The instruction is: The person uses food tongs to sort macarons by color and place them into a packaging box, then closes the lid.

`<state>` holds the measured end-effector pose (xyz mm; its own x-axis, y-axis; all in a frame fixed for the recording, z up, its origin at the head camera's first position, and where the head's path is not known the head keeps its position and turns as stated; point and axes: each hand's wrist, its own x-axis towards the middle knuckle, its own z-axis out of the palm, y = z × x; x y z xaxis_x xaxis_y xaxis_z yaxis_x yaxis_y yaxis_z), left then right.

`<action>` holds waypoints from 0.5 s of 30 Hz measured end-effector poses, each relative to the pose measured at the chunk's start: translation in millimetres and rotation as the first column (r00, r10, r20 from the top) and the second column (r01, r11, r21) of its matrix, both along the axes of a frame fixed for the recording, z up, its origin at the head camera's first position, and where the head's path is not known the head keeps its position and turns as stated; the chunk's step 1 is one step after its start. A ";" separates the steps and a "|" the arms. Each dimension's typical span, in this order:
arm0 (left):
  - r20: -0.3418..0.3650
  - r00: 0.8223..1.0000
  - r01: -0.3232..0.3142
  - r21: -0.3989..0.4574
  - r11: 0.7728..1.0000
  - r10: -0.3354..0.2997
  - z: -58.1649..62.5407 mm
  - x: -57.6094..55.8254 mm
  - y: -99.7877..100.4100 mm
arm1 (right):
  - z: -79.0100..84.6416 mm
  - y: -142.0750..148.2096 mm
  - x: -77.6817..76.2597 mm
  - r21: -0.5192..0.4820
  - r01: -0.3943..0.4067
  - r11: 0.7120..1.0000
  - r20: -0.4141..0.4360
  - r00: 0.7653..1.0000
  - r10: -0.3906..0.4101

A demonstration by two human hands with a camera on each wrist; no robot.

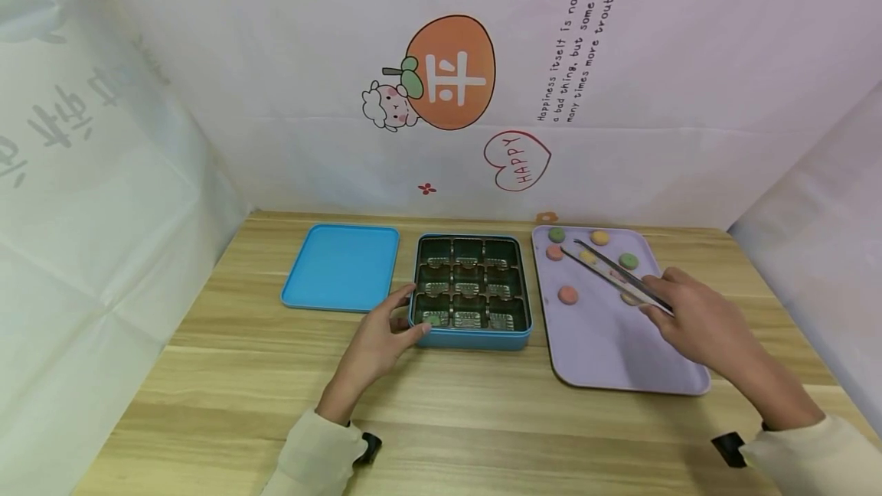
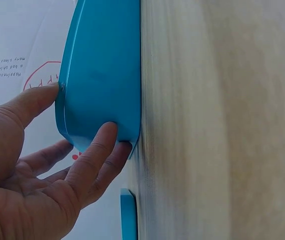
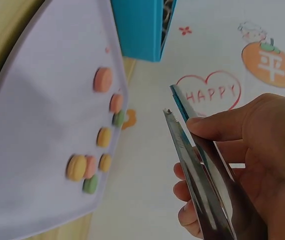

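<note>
My left hand [image 1: 377,339] holds the near left corner of a blue square box [image 1: 475,340], thumb at the rim and fingers against its side [image 2: 100,75]. A clear tray of small compartments fills the box, with a green macaron [image 1: 432,321] in the near left compartment. In my right hand [image 1: 699,320] is a pair of metal tongs [image 3: 196,180], tips apart with nothing between them. The tongs reach over a lilac tray [image 1: 606,358] bearing several macarons: pink [image 1: 568,295], green [image 1: 628,260] and yellow [image 1: 600,237].
A blue lid [image 1: 342,266] lies on the wooden table [image 1: 227,373] left of the box. Behind the table hangs a white printed cloth [image 1: 310,98], with more cloth at both sides. The macarons sit mostly toward the tray's far end.
</note>
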<state>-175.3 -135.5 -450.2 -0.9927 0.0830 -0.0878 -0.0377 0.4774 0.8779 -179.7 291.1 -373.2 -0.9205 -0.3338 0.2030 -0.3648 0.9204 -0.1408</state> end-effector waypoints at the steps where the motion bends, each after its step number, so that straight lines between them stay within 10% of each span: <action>1: 0.000 1.000 -0.001 -0.001 1.000 0.001 0.1 0.1 0.1 | -0.7 2.7 -0.7 0.002 0.007 1.000 0.014 1.000 -0.007; 15: -0.003 1.000 -0.004 -0.010 1.000 0.004 0.1 0.3 -0.6 | -11.1 32.8 -10.7 0.050 0.100 0.994 0.094 0.990 -0.104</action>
